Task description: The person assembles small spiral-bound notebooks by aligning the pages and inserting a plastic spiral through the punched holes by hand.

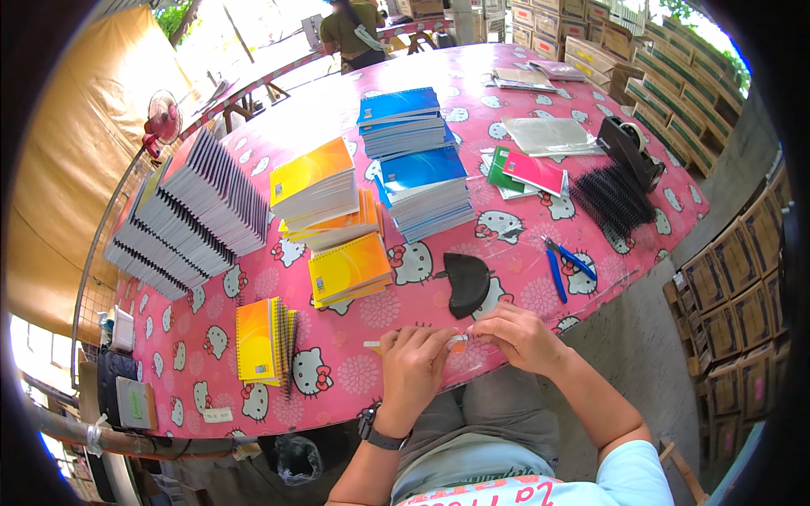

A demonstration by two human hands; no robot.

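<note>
My left hand, with a dark watch on the wrist, is closed in a pinch near the table's front edge. A thin white strip sticks out on its left side. My right hand pinches the strip's other end, close to the left fingertips; the fingers cover most of the strip. Just beyond the hands lies a black half-round object, its kind unclear. To the right rest blue-handled cutters with their handles spread. Yellow spiral notebooks lie left of my left hand.
On the pink patterned table stand stacks of yellow notebooks, blue notebooks and tall spiral-bound books. Black binding coils and a tape dispenser sit at the right. Cartons are piled beyond; a person stands far back.
</note>
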